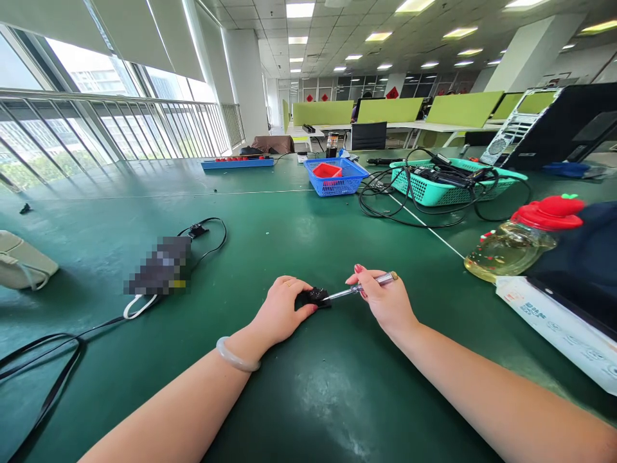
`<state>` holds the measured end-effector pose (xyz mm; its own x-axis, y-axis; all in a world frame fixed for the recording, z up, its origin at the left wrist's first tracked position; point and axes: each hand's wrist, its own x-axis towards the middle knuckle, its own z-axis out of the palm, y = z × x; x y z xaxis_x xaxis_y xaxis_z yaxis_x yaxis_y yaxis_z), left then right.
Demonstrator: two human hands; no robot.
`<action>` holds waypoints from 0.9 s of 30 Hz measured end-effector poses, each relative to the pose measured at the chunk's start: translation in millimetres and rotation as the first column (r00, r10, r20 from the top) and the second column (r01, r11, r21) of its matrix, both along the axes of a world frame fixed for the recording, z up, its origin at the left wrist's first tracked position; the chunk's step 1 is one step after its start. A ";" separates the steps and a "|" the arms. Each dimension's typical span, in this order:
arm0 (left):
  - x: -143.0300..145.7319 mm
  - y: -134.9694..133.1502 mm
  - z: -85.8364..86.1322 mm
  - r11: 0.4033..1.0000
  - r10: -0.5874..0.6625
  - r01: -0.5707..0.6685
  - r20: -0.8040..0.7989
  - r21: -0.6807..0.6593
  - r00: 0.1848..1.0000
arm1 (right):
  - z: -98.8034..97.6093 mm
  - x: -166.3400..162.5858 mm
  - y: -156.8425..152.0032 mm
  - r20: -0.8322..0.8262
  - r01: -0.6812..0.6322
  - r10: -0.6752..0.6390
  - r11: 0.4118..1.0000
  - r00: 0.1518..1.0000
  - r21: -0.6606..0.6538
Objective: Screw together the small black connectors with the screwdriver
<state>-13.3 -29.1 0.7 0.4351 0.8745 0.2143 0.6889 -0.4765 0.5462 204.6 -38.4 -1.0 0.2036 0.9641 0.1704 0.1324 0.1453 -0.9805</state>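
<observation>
On the green table [299, 360], near the middle, lies a small black part [317, 295] whose exact kind I cannot make out. My left hand [283, 305] is closed on it from the left, thumb in front and fingers behind. A screwdriver [359, 289] with a clear handle sits in the fingers of my right hand [385, 299]. Its shaft slants down to the left, and the tip meets the right side of the black part. A pale bangle [237, 355] circles my left wrist.
A blurred dark device [161, 265] with cables lies at left, beside a beige case [24, 260]. Farther back stand a blue basket [336, 186] and a teal basket [434, 191] with tangled black cables. A red-lidded bottle [511, 247] and a white package [549, 328] are at right.
</observation>
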 end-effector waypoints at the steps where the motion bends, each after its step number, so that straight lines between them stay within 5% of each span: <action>1: 0.0 0.0 -0.2 1.000 0.002 -0.002 -0.001 -0.003 1.000 | -0.8 0.2 0.6 -0.020 0.003 -0.003 1.000 1.000 -0.010; 15: 0.2 -0.4 1.4 1.000 -0.004 0.004 -0.009 -0.013 1.000 | -0.1 4.4 6.8 -0.154 -0.009 0.013 1.000 0.988 0.024; 21: 0.4 -0.9 1.8 0.999 -0.002 0.001 -0.012 -0.036 1.000 | 0.9 3.8 7.5 -0.128 -0.178 0.187 0.981 0.974 0.077; 27: 0.2 -1.4 3.3 0.999 -0.010 0.010 -0.022 -0.035 1.000 | 0.3 16.0 18.0 -0.181 -0.494 0.477 0.868 0.860 -0.058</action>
